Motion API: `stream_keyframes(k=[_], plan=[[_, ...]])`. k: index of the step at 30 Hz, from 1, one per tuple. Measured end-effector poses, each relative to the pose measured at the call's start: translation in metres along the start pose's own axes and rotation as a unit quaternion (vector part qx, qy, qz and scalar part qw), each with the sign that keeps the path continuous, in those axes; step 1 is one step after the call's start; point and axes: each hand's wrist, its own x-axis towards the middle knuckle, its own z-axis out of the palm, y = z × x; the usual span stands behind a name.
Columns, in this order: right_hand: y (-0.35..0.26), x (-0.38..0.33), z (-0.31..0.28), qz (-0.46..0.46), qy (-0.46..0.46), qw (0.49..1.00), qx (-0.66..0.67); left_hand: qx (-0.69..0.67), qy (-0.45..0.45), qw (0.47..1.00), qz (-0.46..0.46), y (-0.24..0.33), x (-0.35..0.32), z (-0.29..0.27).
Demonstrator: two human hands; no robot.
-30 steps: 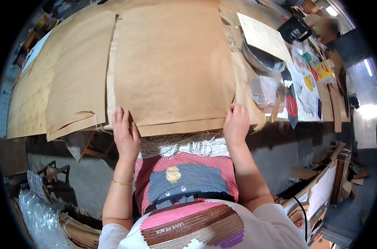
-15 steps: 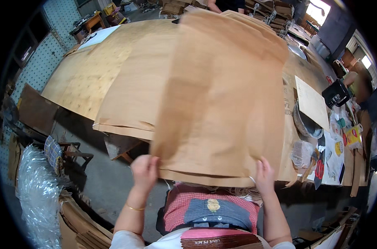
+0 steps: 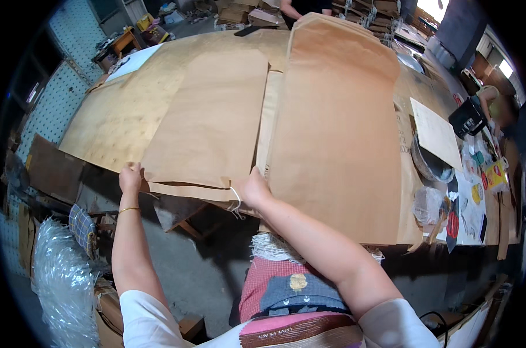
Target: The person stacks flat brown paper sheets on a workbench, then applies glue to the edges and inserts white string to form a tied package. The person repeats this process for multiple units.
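A: Two grips on one stack of brown paper sheets [image 3: 208,124]. Left hand [image 3: 129,177] pinching near-left corner, fingers narrow, closed on the edge. Right hand [image 3: 252,189] clamped on near-right corner, fingers closed over edge and white string [image 3: 236,202].

B: Stack position?

A: Flat on plywood table [image 3: 109,119], near edge overhanging just under the fingertips, long brown sheet [image 3: 338,133] touching beyond the right fingers.

B: Recommended handling?

A: Keep both pinches level. Pull evenly; avoid creasing corners.
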Motion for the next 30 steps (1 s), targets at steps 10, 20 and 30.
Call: stream_keyframes(k=[10,20,30], plan=[[0.056,-0.22,-0.287,-0.038,0.191,0.923,-0.331,-0.275,-0.052,0.802,0.528,0.212,-0.291,-0.049],[0.132,-0.27,-0.428,-0.137,0.345,0.696,-0.614,-0.207,-0.169,0.802,0.534,0.294,-0.325,-0.045],[0.065,-0.153,-0.527,-0.167,0.534,0.824,-0.088,-0.155,-0.335,0.747,0.553,0.252,-0.395,-0.035]])
